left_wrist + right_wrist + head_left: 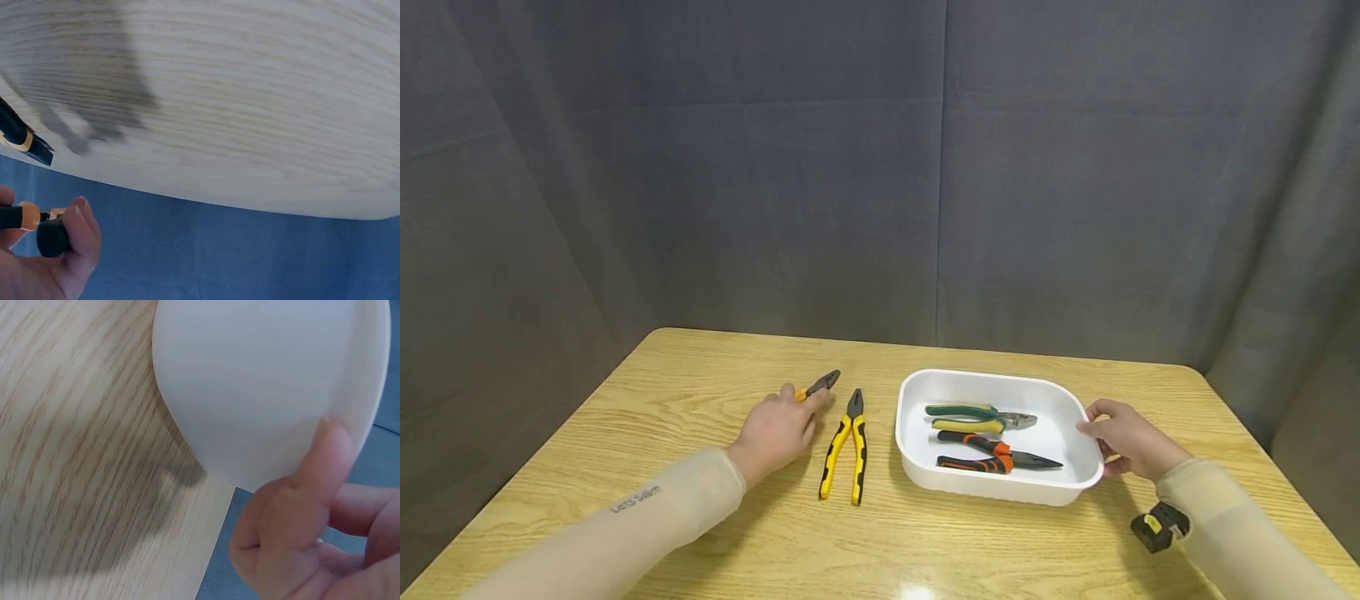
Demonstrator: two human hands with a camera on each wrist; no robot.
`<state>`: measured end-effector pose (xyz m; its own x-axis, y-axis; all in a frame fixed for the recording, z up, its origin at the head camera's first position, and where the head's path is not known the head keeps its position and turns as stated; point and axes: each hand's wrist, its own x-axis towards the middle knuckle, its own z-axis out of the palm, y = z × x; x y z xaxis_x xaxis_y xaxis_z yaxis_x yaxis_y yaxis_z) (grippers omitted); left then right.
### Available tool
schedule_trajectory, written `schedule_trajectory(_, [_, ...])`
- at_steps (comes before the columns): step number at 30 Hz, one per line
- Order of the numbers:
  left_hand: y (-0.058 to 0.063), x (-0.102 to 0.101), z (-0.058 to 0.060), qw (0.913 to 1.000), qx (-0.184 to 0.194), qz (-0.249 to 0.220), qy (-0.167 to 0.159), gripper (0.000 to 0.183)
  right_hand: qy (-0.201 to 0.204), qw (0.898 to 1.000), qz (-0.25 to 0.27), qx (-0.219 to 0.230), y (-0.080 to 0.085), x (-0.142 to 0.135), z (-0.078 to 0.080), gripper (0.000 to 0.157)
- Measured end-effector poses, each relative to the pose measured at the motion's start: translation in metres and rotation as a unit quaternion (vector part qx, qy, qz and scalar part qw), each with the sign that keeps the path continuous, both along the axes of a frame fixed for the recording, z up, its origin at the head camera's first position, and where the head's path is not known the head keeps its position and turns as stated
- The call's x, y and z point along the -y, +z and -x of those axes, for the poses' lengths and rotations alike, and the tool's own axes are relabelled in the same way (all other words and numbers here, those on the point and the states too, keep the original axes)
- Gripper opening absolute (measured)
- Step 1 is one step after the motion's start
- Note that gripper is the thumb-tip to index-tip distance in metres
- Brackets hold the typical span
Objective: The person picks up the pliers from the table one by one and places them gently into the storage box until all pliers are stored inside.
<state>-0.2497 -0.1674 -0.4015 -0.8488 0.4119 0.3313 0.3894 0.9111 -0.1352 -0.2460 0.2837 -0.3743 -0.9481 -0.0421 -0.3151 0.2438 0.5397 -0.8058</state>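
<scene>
My left hand holds a pair of pliers with dark jaws pointing away to the right; the palm hides most of the yellow-and-black handles. In the left wrist view the fingers curl round the handle ends. Just right of that hand lies a second pair of yellow-and-black pliers, handles spread toward me. My right hand pinches the right end of a white tray, thumb over the rim. Inside the tray lie green-and-yellow pliers and black-and-orange needle-nose pliers.
The wooden table has rounded far corners. Behind it hangs a dark grey curtain, with further folds at both sides. A small black device is strapped at the right wrist.
</scene>
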Motion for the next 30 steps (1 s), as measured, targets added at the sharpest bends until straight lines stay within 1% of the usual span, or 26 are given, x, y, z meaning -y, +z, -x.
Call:
schedule_trajectory(8, [0.007, 0.000, -0.002, 0.9994, -0.016, -0.003, -0.031, 0.035, 0.001, 1.000, 0.019, 0.010, -0.001, -0.004, 0.003, 0.017])
schedule_trajectory(12, [0.008, -0.001, -0.004, 0.9990, -0.011, 0.001, -0.044, 0.036, 0.005, 0.999, 0.027, 0.020, 0.001, -0.005, 0.004, 0.019])
schedule_trajectory(17, [0.007, -0.004, -0.006, 0.9980, -0.001, 0.009, -0.062, 0.038, 0.005, 0.999, 0.035, 0.034, 0.001, -0.006, 0.005, 0.025])
schedule_trajectory(20, [0.009, -0.006, -0.006, 0.9979, -0.001, 0.007, -0.065, 0.040, 0.003, 0.998, 0.039, 0.039, 0.001, -0.007, 0.007, 0.027])
schedule_trajectory(23, [0.011, -0.007, -0.006, 0.9970, -0.010, 0.002, -0.076, 0.040, 0.003, 0.998, 0.040, 0.042, 0.000, -0.007, 0.008, 0.027])
schedule_trajectory(26, [0.012, -0.007, -0.007, 0.9950, -0.024, -0.004, -0.097, 0.040, 0.003, 0.998, 0.037, 0.042, 0.000, -0.007, 0.007, 0.027])
schedule_trajectory(30, [0.015, -0.009, -0.006, 0.9920, -0.045, 0.002, -0.118, 0.038, 0.005, 0.999, 0.036, 0.039, 0.001, -0.006, 0.007, 0.027])
